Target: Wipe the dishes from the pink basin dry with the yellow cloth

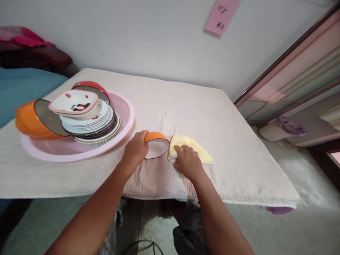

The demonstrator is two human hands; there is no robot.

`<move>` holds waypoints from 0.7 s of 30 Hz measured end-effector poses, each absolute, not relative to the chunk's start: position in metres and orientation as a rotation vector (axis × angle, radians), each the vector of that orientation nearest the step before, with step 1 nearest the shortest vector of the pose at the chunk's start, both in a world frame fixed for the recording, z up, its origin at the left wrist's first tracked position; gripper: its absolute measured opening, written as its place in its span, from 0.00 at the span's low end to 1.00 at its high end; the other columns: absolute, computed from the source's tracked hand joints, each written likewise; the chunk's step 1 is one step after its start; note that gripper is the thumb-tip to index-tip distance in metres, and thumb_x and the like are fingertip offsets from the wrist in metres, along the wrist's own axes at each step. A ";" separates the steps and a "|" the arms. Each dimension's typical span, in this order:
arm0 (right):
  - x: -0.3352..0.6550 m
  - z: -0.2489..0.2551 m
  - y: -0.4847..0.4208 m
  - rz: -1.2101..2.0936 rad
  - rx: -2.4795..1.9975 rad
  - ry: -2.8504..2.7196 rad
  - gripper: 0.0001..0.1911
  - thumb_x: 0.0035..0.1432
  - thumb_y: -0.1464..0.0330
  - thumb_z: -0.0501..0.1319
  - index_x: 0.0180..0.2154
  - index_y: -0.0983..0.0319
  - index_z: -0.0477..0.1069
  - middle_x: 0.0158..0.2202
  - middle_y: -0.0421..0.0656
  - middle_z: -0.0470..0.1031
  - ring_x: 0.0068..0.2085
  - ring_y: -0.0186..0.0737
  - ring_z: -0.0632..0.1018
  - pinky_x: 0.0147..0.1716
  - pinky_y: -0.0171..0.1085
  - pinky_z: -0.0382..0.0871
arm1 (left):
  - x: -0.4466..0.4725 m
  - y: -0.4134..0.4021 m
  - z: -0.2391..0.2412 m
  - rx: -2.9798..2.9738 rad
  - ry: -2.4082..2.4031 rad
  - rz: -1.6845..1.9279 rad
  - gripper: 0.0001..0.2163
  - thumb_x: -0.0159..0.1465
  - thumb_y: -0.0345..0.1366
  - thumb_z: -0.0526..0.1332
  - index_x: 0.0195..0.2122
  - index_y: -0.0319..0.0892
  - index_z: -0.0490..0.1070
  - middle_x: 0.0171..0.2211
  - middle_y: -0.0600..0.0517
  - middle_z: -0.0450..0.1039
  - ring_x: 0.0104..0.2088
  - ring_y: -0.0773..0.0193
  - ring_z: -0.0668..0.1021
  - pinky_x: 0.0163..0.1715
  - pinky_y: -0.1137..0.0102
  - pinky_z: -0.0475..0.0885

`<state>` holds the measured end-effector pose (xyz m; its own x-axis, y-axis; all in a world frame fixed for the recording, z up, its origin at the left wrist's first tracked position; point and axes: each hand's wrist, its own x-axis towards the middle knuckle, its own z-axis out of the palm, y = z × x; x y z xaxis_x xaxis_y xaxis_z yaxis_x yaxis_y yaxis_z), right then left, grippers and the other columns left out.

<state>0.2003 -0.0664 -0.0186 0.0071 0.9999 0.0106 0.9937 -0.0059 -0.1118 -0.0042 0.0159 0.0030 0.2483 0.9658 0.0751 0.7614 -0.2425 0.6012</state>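
Observation:
My left hand (136, 150) is closed around a small orange bowl (156, 146) with a white inside, tipped on its side so the opening faces right, at the table's near edge. Right beside the bowl, my right hand (188, 162) rests on a yellow cloth (198, 148) with its fingers curled onto the fabric; whether it grips the cloth or only presses on it I cannot tell.
A pink basin (127, 117) at the left holds a stack of plates (91, 125), a square white dish with a cartoon face (74, 102), a red bowl (89, 85) and a large tilted orange bowl (28, 122). A cream cloth (199, 106) covers the table.

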 end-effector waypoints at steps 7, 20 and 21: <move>0.228 0.004 -0.058 0.500 -1.873 -1.307 0.07 0.49 0.66 0.55 0.30 0.59 0.70 0.26 0.40 0.70 0.30 0.40 0.70 0.28 0.37 0.61 | -0.005 0.014 0.005 2.066 1.545 0.630 0.23 0.58 0.26 0.49 0.54 0.45 0.64 0.50 0.46 0.70 0.49 0.56 0.73 0.50 0.61 0.67; 0.254 0.007 -0.060 0.896 -1.189 -0.647 0.18 0.54 0.57 0.54 0.42 0.59 0.69 0.35 0.44 0.76 0.37 0.45 0.77 0.34 0.42 0.71 | 0.006 0.008 0.012 2.044 1.542 0.616 0.22 0.58 0.26 0.50 0.54 0.45 0.64 0.50 0.47 0.70 0.49 0.55 0.73 0.49 0.61 0.67; 0.249 0.007 -0.063 0.850 -1.182 -0.714 0.18 0.56 0.57 0.54 0.44 0.58 0.69 0.38 0.44 0.76 0.38 0.44 0.77 0.35 0.42 0.71 | 0.009 0.006 0.013 2.051 1.539 0.609 0.23 0.57 0.26 0.50 0.54 0.45 0.64 0.50 0.47 0.69 0.50 0.55 0.73 0.49 0.61 0.67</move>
